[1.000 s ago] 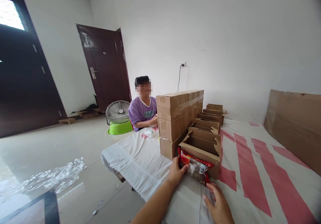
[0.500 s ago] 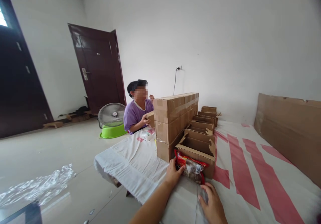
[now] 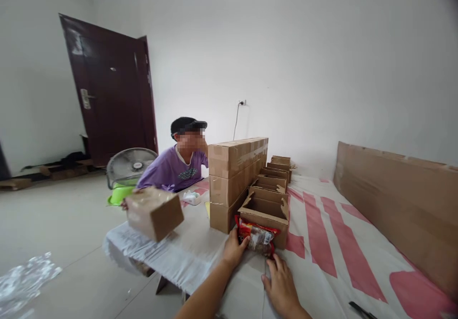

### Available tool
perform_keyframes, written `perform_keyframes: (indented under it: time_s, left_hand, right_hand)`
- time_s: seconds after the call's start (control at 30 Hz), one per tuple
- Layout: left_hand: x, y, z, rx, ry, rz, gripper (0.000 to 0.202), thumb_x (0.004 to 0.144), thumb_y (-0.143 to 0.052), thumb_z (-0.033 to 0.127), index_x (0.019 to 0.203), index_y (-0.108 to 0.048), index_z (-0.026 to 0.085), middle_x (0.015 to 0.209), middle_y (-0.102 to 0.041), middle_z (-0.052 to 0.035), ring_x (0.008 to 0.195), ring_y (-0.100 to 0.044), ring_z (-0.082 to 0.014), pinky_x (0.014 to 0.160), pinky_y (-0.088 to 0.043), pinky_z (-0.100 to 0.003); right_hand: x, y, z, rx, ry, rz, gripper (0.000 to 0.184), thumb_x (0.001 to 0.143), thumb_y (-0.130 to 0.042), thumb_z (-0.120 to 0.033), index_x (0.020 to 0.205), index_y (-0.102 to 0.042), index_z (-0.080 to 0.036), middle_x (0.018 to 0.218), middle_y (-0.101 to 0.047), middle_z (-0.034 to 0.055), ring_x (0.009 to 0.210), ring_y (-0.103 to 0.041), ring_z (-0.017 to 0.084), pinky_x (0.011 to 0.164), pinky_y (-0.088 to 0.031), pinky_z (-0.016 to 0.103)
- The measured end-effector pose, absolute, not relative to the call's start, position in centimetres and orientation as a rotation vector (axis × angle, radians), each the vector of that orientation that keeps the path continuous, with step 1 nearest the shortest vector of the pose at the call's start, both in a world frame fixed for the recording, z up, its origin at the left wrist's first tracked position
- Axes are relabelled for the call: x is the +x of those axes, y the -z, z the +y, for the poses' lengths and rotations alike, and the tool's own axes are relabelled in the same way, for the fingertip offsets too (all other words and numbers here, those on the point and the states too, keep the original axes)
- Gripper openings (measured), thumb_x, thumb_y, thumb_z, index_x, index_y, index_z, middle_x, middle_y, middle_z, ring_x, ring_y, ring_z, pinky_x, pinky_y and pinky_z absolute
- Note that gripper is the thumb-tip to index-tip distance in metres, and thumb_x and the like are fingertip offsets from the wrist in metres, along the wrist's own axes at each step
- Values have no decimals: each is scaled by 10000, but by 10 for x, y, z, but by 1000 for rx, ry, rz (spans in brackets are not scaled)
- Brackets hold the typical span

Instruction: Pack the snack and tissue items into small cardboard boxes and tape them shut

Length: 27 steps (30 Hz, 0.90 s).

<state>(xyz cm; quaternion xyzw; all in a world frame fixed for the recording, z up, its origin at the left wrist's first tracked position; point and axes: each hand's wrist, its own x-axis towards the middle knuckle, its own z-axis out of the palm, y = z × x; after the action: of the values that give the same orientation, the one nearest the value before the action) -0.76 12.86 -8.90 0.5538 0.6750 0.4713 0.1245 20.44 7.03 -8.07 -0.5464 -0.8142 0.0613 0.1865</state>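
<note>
1. While the left hand (image 3: 233, 251) has the left end of the red packet (image 3: 255, 239) between thumb and fingers, the right hand (image 3: 281, 283) sits at its lower right end.
2. Left grip: closed on packet, thumb on the lower front. Right grip: thumb and fingers apart, fingertips at the packet corner; can't tell if they touch it.
3. Packet is tilted, barcode facing up and out, in front of the nearest open box (image 3: 265, 206), outside it. Can't tell if it leans on the box wall.
4. More open boxes (image 3: 271, 181) run in a row behind that one, toward the far edge of the table (image 3: 195, 247).
5. Taped box stack (image 3: 229, 185), three high, runs just left of the row, also toward the far edge.
6. Co-worker in a purple shirt (image 3: 168, 169) is by the left edge. Their hand (image 3: 124, 205) is on the left end of a closed box (image 3: 153, 212) over the left corner; box tilted, blurred, can't tell if it touches the table.
7. Small white pack (image 3: 192, 197) near the left edge, between co-worker and stack.
8. Big cardboard piece (image 3: 393, 190) stands along the right edge.
9. Dark slim tool (image 3: 359, 308) toward the near edge, right of the right hand, partly out of frame.
</note>
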Motion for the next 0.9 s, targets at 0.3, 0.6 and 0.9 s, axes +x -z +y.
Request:
perform_keyframes:
  time_s: [0.3,0.6,0.9]
  left_hand:
    - [-11,91,130,1651,-1389,1911,577,784,-471,544,1182,-509,128,1182,-637,-179,1156,-595,-346,997,-449,-462]
    - [-18,101,131,1746,-1569,2130,646,738,-447,556,1158,-508,69,1166,-592,-252,1168,-550,-426,1001,-444,-546]
    - [-53,30,26,2497,-1598,1901,351,870,-531,271,1208,-488,189,1264,-544,-166,1220,-500,-322,1030,-420,-538]
  right_hand:
    - [212,79,54,-1458,-413,-2304,631,862,-493,-569,1383,-508,-213,1533,-371,126,1390,-359,326,1148,-254,461]
    - [215,83,50,-1381,-548,-2403,711,838,-484,-664,1424,-454,-263,1548,-314,131,1431,-266,359,1155,-207,532]
    - [214,71,11,-1539,-496,-2452,631,929,-373,-499,1478,-363,-187,1590,-225,106,1476,-146,293,1185,-93,481]
